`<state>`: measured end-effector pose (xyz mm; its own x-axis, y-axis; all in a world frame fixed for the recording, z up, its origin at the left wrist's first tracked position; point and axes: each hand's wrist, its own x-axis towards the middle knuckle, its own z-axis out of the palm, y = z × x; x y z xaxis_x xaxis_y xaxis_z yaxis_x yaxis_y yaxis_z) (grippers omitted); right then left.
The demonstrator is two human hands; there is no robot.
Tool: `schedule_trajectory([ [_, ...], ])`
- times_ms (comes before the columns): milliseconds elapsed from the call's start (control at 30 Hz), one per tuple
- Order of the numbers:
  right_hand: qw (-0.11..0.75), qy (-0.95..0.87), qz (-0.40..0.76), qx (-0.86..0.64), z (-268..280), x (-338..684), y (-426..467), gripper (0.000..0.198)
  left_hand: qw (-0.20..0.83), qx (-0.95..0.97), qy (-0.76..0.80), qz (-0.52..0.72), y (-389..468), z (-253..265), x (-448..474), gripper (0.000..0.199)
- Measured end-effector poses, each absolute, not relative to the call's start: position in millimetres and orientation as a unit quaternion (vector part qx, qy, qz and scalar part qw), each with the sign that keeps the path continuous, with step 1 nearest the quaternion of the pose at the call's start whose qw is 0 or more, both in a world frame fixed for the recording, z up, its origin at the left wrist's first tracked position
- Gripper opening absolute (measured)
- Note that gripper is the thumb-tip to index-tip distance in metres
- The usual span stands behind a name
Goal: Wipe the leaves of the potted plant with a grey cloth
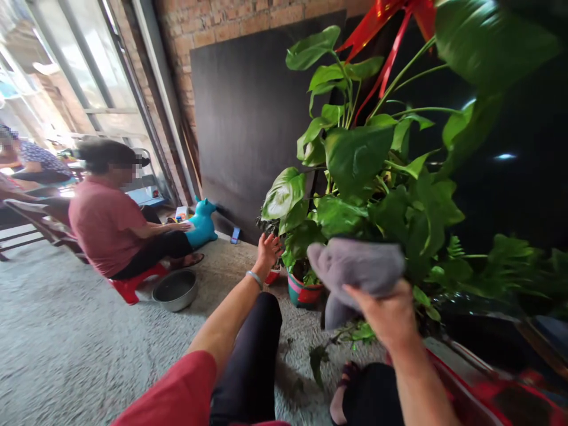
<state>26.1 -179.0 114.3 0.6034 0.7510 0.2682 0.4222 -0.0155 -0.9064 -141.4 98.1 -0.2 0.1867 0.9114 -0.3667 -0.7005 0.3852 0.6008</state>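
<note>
- My right hand (390,310) is clenched on a grey cloth (357,269), held up against the plant (368,171).
- My left hand (267,249) is loosely spread, its fingers (276,241) touching the lower leaves.
- Red pot (304,293) on grey carpet (66,343); 1 person (110,219) sits beside a metal bowl (175,290).

Soft matt grey cloth (357,266); glossy green leaves (355,155); metal basin (174,289)
</note>
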Motion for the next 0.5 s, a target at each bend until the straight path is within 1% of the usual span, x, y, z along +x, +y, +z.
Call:
schedule_trajectory([
  [33,0.59,-0.416,0.117,-0.682,138.6,27.4,-170.2,0.042,0.768,0.164,0.315,0.533,98.2,12.5,-137.9,0.042],
  [67,0.648,-0.388,0.046,-0.653,158.7,28.1,-157.2,0.05,0.782,0.175,0.283,0.527,96.0,23.5,-132.2,0.045],
  [100,0.682,-0.368,-0.006,-0.632,172.6,27.8,-141.1,0.056,0.796,0.184,0.257,0.517,91.7,32.4,-124.9,0.046],
  [133,0.683,-0.366,-0.02,-0.631,179.1,26.3,-123.8,0.053,0.81,0.192,0.237,0.501,85.8,39.1,-116.6,0.046],
  [167,0.679,-0.368,-0.022,-0.635,177.9,23.3,-107.7,0.048,0.824,0.2,0.225,0.479,79.1,43.8,-108.1,0.044],
  [233,0.63,-0.405,0.04,-0.661,156.5,14.1,-88.2,0.035,0.847,0.21,0.228,0.432,65.3,48.0,-93.2,0.04],
  [300,0.586,-0.439,0.101,-0.674,124.8,3.8,-93.4,0.028,0.86,0.212,0.252,0.391,54.6,48.4,-84.6,0.033],
  [367,0.558,-0.463,0.138,-0.675,103.8,-2.3,-117.7,0.026,0.862,0.207,0.277,0.372,49.1,47.7,-81.9,0.03],
  [433,0.555,-0.473,0.146,-0.668,106.5,-1.2,-143.6,0.025,0.859,0.208,0.287,0.369,48.0,46.9,-81.2,0.031],
  [500,0.586,-0.46,0.109,-0.659,129.3,5.9,-153.4,0.029,0.85,0.22,0.297,0.374,48.3,45.5,-78.3,0.033],
])
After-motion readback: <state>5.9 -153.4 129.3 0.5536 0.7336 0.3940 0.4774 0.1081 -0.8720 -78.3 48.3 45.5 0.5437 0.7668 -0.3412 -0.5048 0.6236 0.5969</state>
